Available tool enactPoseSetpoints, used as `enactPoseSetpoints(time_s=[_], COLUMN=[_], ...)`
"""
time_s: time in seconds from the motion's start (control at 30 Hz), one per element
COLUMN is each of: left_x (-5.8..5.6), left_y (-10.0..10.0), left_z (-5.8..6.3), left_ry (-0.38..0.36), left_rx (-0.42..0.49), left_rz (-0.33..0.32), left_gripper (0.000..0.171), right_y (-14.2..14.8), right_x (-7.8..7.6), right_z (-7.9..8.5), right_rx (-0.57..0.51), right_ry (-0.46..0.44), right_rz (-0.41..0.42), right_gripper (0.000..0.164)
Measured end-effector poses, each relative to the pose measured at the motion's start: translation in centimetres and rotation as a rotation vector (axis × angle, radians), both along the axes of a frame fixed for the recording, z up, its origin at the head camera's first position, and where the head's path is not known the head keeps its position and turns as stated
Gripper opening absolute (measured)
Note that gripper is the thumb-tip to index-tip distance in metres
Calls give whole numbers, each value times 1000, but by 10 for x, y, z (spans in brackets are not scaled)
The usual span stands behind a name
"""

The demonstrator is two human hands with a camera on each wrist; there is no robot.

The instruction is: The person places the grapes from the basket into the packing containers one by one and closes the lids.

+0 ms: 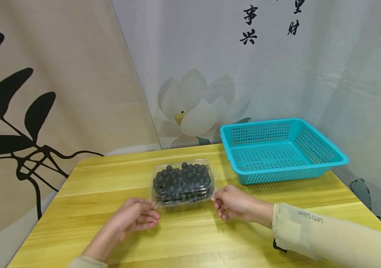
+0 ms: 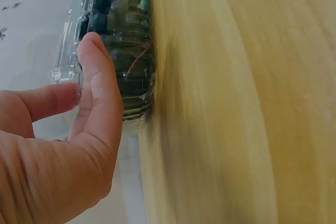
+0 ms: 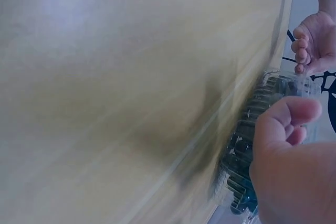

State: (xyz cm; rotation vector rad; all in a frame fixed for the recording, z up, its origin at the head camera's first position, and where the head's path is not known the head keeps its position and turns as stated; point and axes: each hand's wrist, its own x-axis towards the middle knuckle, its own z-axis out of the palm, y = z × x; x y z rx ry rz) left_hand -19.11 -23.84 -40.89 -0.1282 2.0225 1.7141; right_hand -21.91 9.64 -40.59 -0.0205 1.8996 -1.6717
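Observation:
A clear plastic clamshell box [image 1: 183,205] with its lid down stands on the wooden table, full of dark round grapes [image 1: 181,178]. At its near left corner my left hand [image 1: 136,216] pinches the rim between thumb and fingertip, the other fingers loosely bent below. My right hand [image 1: 234,204] pinches the rim at the near right corner, its remaining fingers curled. In the left wrist view the left hand [image 2: 79,124] is close against the box's side, where a thin stem shows through the plastic. The right hand [image 3: 286,150] partly hides the box in the right wrist view.
A turquoise plastic basket [image 1: 277,173] with perforated walls stands at the back right, close beside the box. Behind the table [image 1: 110,178] hangs a printed curtain [image 1: 93,74] with leaves, a flower and dark characters.

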Motion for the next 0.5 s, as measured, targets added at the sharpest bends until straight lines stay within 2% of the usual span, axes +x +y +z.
enactPoseSetpoints(time_s=[0.27, 0.4, 0.5], left_x=[-16, -26, -33], left_y=[8, 12, 14], left_z=[1, -1, -1], left_ry=[10, 9, 6], left_rx=[-3, -6, -5], left_rz=[83, 130, 135], left_gripper=[43, 44, 48], right_y=[-16, -21, -23], right_x=[-13, -22, -28], right_z=[-4, -6, -7], right_rx=[-42, -48, -46], right_ry=[1, 4, 8], right_rz=[-127, -162, -183], right_gripper=[22, 23, 24])
